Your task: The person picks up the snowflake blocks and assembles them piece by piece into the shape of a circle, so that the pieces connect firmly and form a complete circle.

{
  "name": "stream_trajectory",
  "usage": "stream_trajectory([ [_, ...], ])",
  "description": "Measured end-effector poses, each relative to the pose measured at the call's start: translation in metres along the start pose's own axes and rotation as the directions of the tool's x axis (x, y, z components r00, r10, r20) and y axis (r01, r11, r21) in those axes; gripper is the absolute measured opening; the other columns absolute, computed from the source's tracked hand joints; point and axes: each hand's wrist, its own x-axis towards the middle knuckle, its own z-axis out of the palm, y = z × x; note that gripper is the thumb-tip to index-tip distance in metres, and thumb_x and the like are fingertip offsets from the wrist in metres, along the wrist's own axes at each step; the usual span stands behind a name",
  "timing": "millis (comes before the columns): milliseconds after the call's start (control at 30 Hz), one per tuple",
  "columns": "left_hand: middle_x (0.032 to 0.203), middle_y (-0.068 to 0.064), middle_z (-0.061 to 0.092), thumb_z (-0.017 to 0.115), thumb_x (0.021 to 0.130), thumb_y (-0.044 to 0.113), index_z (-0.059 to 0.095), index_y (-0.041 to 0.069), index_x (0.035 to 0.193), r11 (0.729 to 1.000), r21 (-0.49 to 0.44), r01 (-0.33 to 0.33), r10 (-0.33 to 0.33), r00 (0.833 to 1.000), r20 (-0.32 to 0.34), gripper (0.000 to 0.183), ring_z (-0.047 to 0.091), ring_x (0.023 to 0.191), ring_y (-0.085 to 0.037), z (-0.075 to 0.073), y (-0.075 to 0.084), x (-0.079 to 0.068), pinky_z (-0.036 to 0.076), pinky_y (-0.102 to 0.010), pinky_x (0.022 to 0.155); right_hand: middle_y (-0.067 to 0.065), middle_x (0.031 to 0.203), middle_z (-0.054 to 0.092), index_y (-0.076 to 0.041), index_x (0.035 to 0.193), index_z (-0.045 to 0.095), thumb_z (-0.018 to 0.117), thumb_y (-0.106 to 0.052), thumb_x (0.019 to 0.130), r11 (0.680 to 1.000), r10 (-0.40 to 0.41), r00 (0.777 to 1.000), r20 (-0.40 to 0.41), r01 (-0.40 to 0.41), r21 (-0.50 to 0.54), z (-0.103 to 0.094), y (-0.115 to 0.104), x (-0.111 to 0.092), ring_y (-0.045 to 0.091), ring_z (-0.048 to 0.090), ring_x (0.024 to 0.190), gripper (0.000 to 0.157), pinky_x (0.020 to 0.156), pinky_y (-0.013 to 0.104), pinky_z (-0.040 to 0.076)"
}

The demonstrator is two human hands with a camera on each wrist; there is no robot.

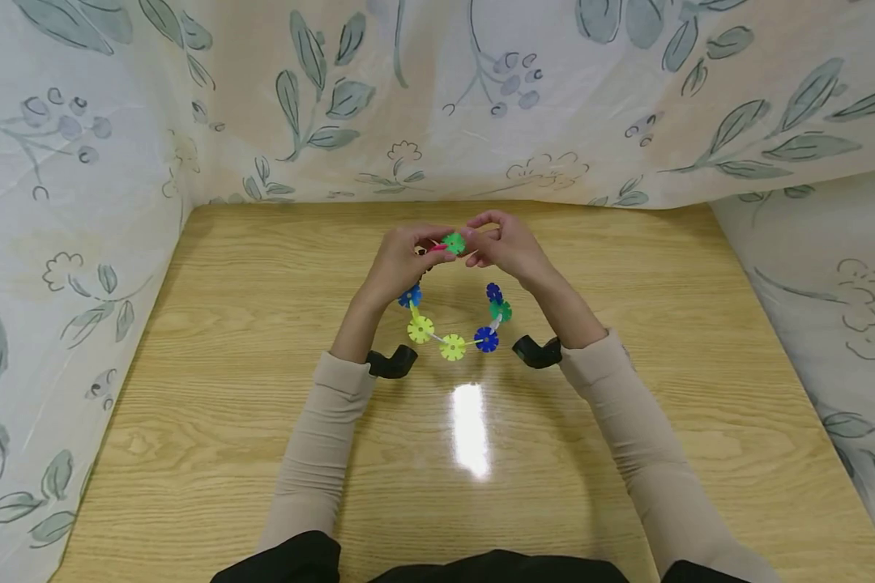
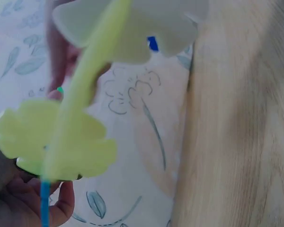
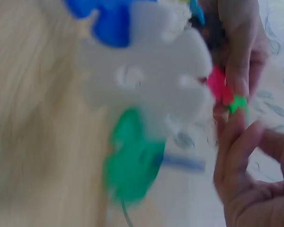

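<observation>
My left hand (image 1: 406,257) holds one end of a chain of slotted plastic flower discs, its thumb over a pink disc (image 3: 219,84). Joined to the pink one is a green disc (image 1: 454,243), which the fingertips of my right hand (image 1: 509,247) pinch at its edge. Below the hands the chain hangs in a curve: a blue disc (image 1: 410,296), yellow discs (image 1: 420,329), a dark blue disc (image 1: 486,338), a white disc (image 3: 146,71) and a teal-green disc (image 3: 130,161). A yellow disc (image 2: 28,142) partly covers the left hand in the left wrist view.
Beneath the hands is a wood-grain table (image 1: 226,453) with a bright light reflection. Leaf-patterned cloth (image 1: 452,97) hangs around its back and sides. Black curved mounts (image 1: 391,362) stick out from both wrists, close to the chain.
</observation>
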Motion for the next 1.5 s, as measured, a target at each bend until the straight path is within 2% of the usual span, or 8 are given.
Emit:
stream_trajectory([
  [67,0.104,-0.01,0.068,0.068,0.082,0.017,0.065,0.004,0.115,0.999,0.008,0.038,-0.038,0.999,-0.03,0.035,0.063,0.082,-0.019,0.0,-0.001,0.001,0.047,-0.023,0.06,0.016,0.092,0.068,-0.002,0.111,0.056,0.053,-0.031,0.093,0.986,-0.024,0.999,-0.041,0.017,-0.165,-0.009,0.005,-0.005,0.015,0.065,0.068,0.035,0.063,0.025,0.051],
  [167,0.101,-0.011,0.068,0.068,0.082,0.018,0.063,0.004,0.116,0.996,0.027,0.08,-0.077,0.993,-0.092,0.037,0.064,0.08,-0.019,-0.002,-0.002,0.001,0.048,-0.022,0.058,0.016,0.103,0.064,-0.004,0.109,0.061,0.053,-0.041,0.091,0.922,0.009,0.999,-0.048,-0.027,-0.386,-0.021,0.014,-0.011,0.023,0.062,0.087,0.042,0.073,0.034,0.049],
  [300,0.1,-0.012,0.068,0.069,0.082,0.018,0.063,0.004,0.116,0.995,0.046,0.094,-0.085,0.983,-0.16,0.037,0.065,0.08,-0.02,-0.003,-0.003,0.001,0.05,-0.023,0.059,0.013,0.113,0.06,-0.005,0.112,0.062,0.055,-0.044,0.088,0.875,0.087,0.996,0.026,-0.064,-0.48,-0.02,0.025,-0.017,0.029,0.055,0.104,0.046,0.083,0.043,0.046],
  [600,0.099,-0.013,0.067,0.07,0.081,0.017,0.064,0.003,0.115,0.995,0.027,0.091,-0.084,0.976,-0.202,0.037,0.065,0.078,-0.021,-0.001,-0.003,0.001,0.051,-0.023,0.058,0.014,0.097,0.068,-0.002,0.101,0.068,0.059,-0.023,0.09,0.88,-0.106,0.99,-0.096,0.048,-0.472,-0.001,0.03,-0.019,0.028,0.064,0.092,0.025,0.072,0.04,0.052],
  [800,0.1,-0.013,0.067,0.071,0.08,0.015,0.064,0.004,0.116,0.995,0.064,0.081,-0.068,0.98,-0.188,0.038,0.065,0.081,-0.022,-0.001,-0.003,0.0,0.052,-0.025,0.06,0.015,0.1,0.066,0.0,0.1,0.067,0.061,-0.018,0.089,0.871,-0.33,0.93,-0.163,0.234,-0.431,0.006,0.024,-0.016,0.03,0.066,0.088,0.022,0.073,0.04,0.053],
  [933,0.103,-0.014,0.067,0.071,0.08,0.014,0.064,0.002,0.115,0.995,0.081,0.054,-0.041,0.987,-0.153,0.038,0.066,0.082,-0.023,0.0,-0.002,0.0,0.052,-0.026,0.062,0.016,0.098,0.064,0.001,0.1,0.067,0.061,-0.017,0.089,0.857,-0.408,0.894,-0.185,0.306,-0.414,0.009,0.022,-0.014,0.029,0.066,0.085,0.021,0.072,0.039,0.054],
  [1333,0.097,-0.011,0.07,0.072,0.079,0.017,0.066,0.002,0.111,0.991,0.131,0.008,0.003,0.996,-0.087,0.035,0.066,0.082,-0.019,0.0,0.002,0.001,0.052,-0.029,0.07,0.016,0.096,0.064,0.002,0.097,0.068,0.059,-0.015,0.089,0.856,-0.433,0.881,-0.192,0.334,-0.395,0.015,0.018,-0.01,0.027,0.064,0.086,0.021,0.072,0.037,0.053],
  [1500,0.1,-0.013,0.07,0.071,0.079,0.014,0.066,-0.001,0.109,0.996,0.082,-0.017,0.022,0.997,-0.069,0.033,0.067,0.084,-0.019,0.0,0.001,0.002,0.053,-0.028,0.073,0.015,0.089,0.064,0.003,0.09,0.067,0.06,-0.012,0.088,0.877,-0.408,0.889,-0.207,0.32,-0.358,0.017,0.016,-0.01,0.021,0.06,0.073,0.017,0.064,0.027,0.047],
])
